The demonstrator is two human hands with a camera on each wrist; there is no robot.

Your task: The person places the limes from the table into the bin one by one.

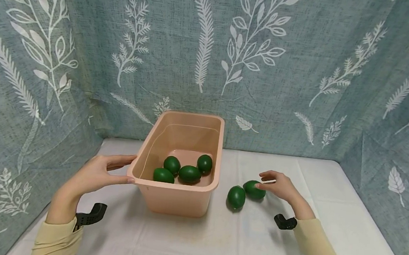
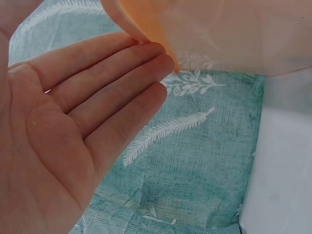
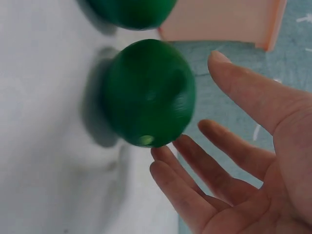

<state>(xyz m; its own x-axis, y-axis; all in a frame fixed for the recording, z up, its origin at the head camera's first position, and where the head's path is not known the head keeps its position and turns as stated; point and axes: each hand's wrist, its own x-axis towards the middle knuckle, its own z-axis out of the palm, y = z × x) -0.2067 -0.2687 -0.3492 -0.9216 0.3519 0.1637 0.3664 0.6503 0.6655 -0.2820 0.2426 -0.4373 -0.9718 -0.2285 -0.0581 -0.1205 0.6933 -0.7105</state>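
Note:
A peach-coloured plastic bin (image 1: 177, 200) holds several dark green, lime-like fruits (image 1: 189, 174). On its left side, my left hand (image 1: 97, 174) touches the rim with extended fingertips, thumb near the front corner. The left wrist view shows those straight fingers (image 2: 117, 83) against the bin's edge (image 2: 131, 24). To the right of the bin, two more green fruits lie on the table, a nearer one (image 1: 236, 197) and a farther one (image 1: 253, 190). My right hand (image 1: 282, 189) hovers around the farther fruit, fingers spread and loosely bent; whether the fingertips touch it is unclear.
White cloth covers the table (image 1: 183, 243). Blue-green fabric with white leaf patterns (image 1: 174, 57) hangs behind and along both sides. A black wrist camera sits on each wrist, the left one (image 1: 92, 214) and the right one (image 1: 285, 222).

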